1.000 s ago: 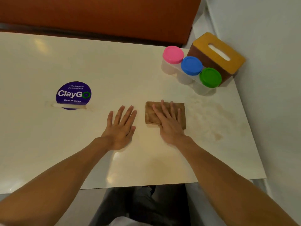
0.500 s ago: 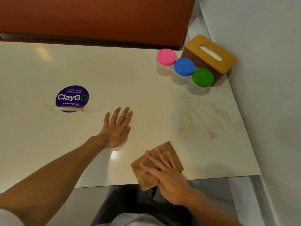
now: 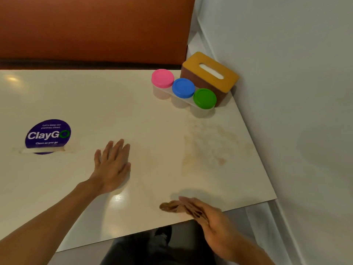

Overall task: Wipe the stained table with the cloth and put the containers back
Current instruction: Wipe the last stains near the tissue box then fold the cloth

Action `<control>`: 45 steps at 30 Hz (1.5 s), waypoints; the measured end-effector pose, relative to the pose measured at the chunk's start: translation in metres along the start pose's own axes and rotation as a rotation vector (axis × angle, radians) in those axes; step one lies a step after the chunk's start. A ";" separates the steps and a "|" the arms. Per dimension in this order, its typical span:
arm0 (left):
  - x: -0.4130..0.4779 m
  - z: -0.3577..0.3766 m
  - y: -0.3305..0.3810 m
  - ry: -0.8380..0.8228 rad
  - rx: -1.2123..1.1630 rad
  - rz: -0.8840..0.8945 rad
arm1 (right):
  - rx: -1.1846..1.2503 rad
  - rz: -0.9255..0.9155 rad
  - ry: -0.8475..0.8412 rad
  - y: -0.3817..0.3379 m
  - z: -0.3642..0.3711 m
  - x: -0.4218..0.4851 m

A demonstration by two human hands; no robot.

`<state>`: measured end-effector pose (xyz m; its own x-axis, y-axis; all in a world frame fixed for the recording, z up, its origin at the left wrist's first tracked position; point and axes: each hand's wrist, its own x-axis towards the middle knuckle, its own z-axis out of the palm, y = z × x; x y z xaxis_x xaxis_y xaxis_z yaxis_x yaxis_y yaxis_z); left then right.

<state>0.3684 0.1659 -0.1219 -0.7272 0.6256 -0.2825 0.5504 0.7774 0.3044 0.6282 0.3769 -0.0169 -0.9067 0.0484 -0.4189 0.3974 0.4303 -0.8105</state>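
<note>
A brown cloth (image 3: pixel 171 206) is at the near edge of the white table (image 3: pixel 133 111), crumpled and lifted in my right hand (image 3: pixel 208 217), which is tilted on its side and grips it. My left hand (image 3: pixel 112 165) lies flat on the table, fingers spread, holding nothing. A faint brownish stain (image 3: pixel 208 148) spreads over the table's right part. Three clear containers in a joined rack stand at the back right: pink lid (image 3: pixel 162 78), blue lid (image 3: pixel 183 87), green lid (image 3: pixel 204 98).
A brown tissue box with a yellow top (image 3: pixel 210 73) stands behind the containers, against the white wall (image 3: pixel 286 92). A purple round ClayGo sticker (image 3: pixel 47 135) is on the left. An orange seat back (image 3: pixel 95 25) runs beyond the table. My dark-trousered legs (image 3: pixel 152 249) show below.
My right hand dragged the cloth from the table's middle to the near edge, then turned on its side and bunched the cloth up. My left hand stayed flat.
</note>
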 end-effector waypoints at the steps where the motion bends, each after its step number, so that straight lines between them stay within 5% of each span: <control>1: 0.002 -0.001 0.006 0.050 -0.032 -0.002 | 0.069 -0.006 0.067 -0.002 -0.012 0.000; 5: 0.022 -0.007 0.032 0.150 -0.112 0.011 | 0.045 0.004 0.440 0.003 -0.078 0.011; 11: 0.053 0.005 0.060 -0.084 0.045 -0.002 | -0.505 0.248 0.818 0.066 -0.139 0.057; 15: 0.051 0.006 0.066 -0.148 0.060 -0.024 | -0.703 0.560 0.665 0.106 -0.095 0.080; 22: 0.055 -0.001 0.072 -0.217 0.086 -0.029 | -0.514 0.603 0.832 0.085 -0.032 0.107; 29: 0.056 -0.001 0.069 -0.237 0.095 -0.029 | -0.538 0.463 0.812 0.048 0.034 0.126; 38: 0.053 0.000 0.065 -0.215 0.058 -0.003 | -0.569 0.189 0.512 0.019 0.082 0.111; 42: 0.049 0.001 0.062 -0.188 0.021 0.006 | -0.262 0.136 0.319 0.017 0.048 0.098; 45: 0.046 -0.003 0.058 -0.186 0.017 0.014 | 0.052 0.077 0.350 0.017 0.021 0.090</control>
<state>0.3656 0.2396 -0.1149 -0.6319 0.6367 -0.4418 0.5681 0.7684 0.2948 0.5560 0.3692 -0.0770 -0.8637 0.3882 -0.3214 0.4649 0.3676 -0.8055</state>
